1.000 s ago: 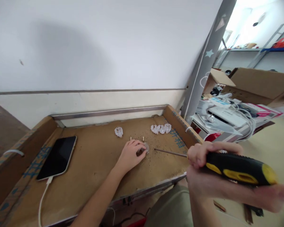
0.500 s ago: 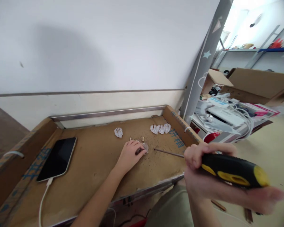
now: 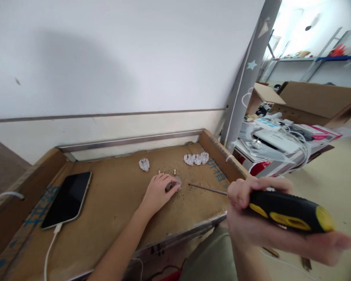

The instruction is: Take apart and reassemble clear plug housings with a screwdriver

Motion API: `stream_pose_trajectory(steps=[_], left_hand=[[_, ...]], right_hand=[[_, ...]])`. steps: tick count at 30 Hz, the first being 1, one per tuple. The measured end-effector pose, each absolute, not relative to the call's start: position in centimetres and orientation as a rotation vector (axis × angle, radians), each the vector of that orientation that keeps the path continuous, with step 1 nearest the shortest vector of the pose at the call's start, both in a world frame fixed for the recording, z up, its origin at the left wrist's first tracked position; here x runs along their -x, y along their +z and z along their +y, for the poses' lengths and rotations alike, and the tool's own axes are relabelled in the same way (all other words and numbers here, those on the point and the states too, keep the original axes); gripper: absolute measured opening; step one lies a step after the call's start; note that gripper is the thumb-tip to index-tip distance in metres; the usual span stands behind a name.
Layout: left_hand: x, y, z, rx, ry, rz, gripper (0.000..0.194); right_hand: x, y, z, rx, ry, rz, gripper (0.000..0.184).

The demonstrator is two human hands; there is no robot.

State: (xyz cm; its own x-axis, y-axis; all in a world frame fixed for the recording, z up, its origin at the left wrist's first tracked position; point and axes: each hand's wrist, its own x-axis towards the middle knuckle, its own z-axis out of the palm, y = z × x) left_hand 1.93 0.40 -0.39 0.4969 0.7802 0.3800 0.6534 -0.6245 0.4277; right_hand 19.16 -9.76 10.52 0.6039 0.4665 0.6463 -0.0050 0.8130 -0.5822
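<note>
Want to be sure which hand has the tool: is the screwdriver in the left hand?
No, the screwdriver is in the right hand, while the left hand rests on a plug.

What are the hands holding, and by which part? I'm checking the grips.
The right hand grips a screwdriver by its black-and-yellow handle. The left hand covers the edge of a clear plug; whether it grips the plug cannot be told.

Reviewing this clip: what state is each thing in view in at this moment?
Left hand: fingers closed over a clear plug.
Right hand: closed around a screwdriver.
Screwdriver: tip pointing toward the clear plug, not touching it.
Phone: face up, screen dark.
Cable: plugged into the phone.
Three plugs: side by side, untouched.
Lone plug: apart, untouched.
</note>
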Motion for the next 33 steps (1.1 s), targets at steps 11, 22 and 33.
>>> stream_pose_trajectory(steps=[11, 22, 33], left_hand=[[-1.0, 0.6, 0.3, -2.486, 0.993, 1.334, 0.02], [-2.4, -0.3, 0.0, -2.517, 0.788, 1.155, 0.011], [-2.5, -0.5, 0.4, -2.461, 0.796, 1.224, 0.012]], right_hand=[[-20.0, 10.1, -9.3, 0.579, 0.305, -0.871, 0.067], [-19.9, 10.6, -9.0, 0.599, 0.275, -0.822, 0.056], [-19.1, 11.4, -9.5, 0.598, 0.321, -0.819, 0.057]])
